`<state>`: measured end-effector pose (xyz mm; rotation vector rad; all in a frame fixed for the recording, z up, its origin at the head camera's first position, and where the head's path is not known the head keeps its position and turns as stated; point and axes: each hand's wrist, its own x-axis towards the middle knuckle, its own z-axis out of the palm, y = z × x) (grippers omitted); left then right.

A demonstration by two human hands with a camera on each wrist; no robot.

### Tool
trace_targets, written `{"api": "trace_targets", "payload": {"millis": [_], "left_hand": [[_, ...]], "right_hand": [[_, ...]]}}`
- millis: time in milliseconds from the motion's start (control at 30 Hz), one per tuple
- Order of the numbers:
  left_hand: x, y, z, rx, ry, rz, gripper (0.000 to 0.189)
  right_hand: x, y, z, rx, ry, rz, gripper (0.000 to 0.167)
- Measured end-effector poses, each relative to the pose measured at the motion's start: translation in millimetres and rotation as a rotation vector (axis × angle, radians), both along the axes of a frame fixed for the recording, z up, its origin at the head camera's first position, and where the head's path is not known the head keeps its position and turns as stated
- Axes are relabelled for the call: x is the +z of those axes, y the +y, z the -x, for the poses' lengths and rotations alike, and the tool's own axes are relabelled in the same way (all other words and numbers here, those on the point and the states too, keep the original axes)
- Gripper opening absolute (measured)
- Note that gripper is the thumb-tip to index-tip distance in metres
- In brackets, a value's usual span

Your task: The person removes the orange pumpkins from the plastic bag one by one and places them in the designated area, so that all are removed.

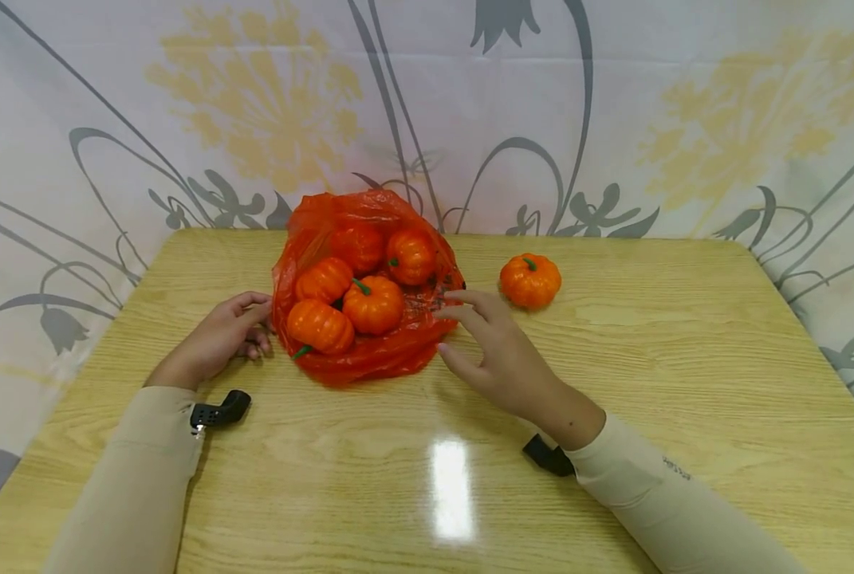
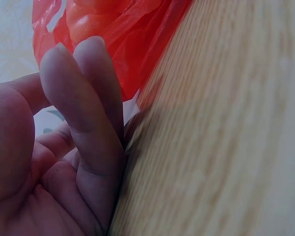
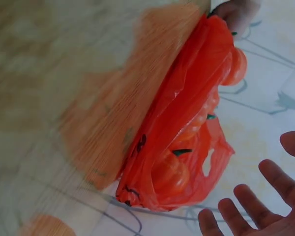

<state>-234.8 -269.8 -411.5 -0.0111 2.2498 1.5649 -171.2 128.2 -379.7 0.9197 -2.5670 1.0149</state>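
A thin red plastic bag (image 1: 348, 367) lies wide-mouthed on the table, with several small orange pumpkins (image 1: 373, 305) with green stems inside it. My left hand (image 1: 222, 335) rests on the table at the bag's left side, fingers loosely bent and fingertips right at its edge. In the left wrist view those fingers (image 2: 71, 93) overlap the red plastic. On the other side, my right hand (image 1: 498, 355) hovers by the bag's right rim, its fingers spread and nothing in them. The right wrist view shows these fingers (image 3: 255, 201) apart from the bag.
One more pumpkin (image 1: 530, 281) sits on the wooden table (image 1: 656, 343), to the right of the bag and beyond my right hand. A patterned curtain (image 1: 427, 104) hangs behind the table's far edge. Dark wrist devices (image 1: 220, 409) are strapped near both cuffs.
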Motion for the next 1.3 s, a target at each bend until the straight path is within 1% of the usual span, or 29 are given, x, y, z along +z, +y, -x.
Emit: {"api": "trace_targets", "payload": {"millis": [267, 433, 700, 867, 1133, 1300], "left_hand": [[1.4, 1.8, -0.3, 0.002, 0.0, 0.001, 0.039], [0.0, 0.4, -0.3, 0.003, -0.002, -0.004, 0.038], [-1.0, -0.5, 0.2, 0.0, -0.003, 0.005, 0.042], [0.1, 0.8, -0.3, -0.002, 0.003, 0.011, 0.042], [2.5, 2.3, -1.6, -0.006, 0.008, 0.007, 0.039], [2.8, 2.4, -1.7, -0.002, 0.005, 0.002, 0.036]], "right_hand": [[-1.6, -2.6, -3.6, 0.047, -0.04, -0.089, 0.04], [-2.7, -3.8, -3.5, 0.055, -0.04, -0.108, 0.042], [-5.3, -4.3, -3.3, 0.07, -0.036, -0.122, 0.043], [-6.9, -4.8, -3.6, 0.085, -0.07, -0.137, 0.044], [-8.1, -5.7, -4.7, 0.097, -0.122, -0.192, 0.049], [-9.4, -6.1, -3.9, 0.111, -0.117, -0.2, 0.05]]}}
